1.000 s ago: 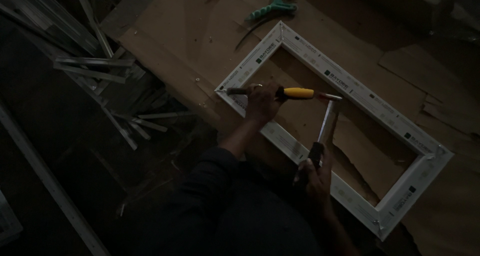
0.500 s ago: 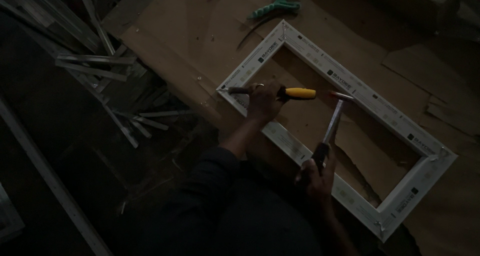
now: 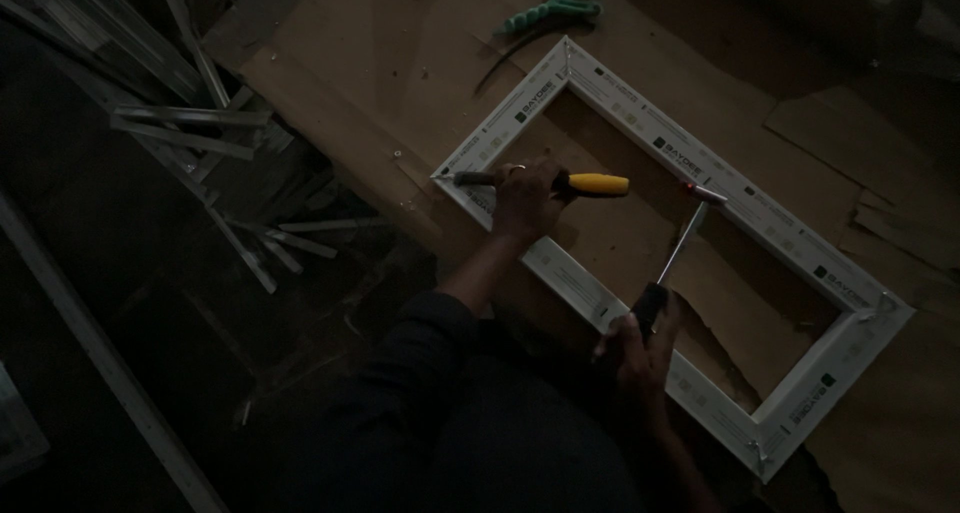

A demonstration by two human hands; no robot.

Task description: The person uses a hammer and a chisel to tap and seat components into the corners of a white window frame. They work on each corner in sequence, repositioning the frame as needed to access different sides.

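1. Two tools are meeting over one white rectangular frame (image 3: 640, 133), which is lying flat on a brown cardboard sheet (image 3: 390, 73), its long sides running from upper left to lower right.
2. You are holding a yellow-handled chisel (image 3: 590, 184) level across the frame's left corner, its metal tip pointing left at the corner joint and its yellow end sticking out to the right.
3. Your left hand (image 3: 525, 198) is closing around the chisel's shaft, fingers wrapped over it, resting on the frame's near rail.
4. Your right hand (image 3: 640, 348) is gripping the dark handle of a hammer (image 3: 680, 238); its thin shaft is slanting up and to the right, and its head is hanging over the frame's opening, just right of the chisel's yellow end and apart from it.
5. You are leaning over the near long rail, dark sleeves filling the lower middle of the view.
6. Beyond the frame's far corner a green-handled tool (image 3: 555, 8) is lying on the cardboard.
7. Off to your left, a heap of pale metal strips (image 3: 200, 133) is lying on the dark floor, well apart from the frame.
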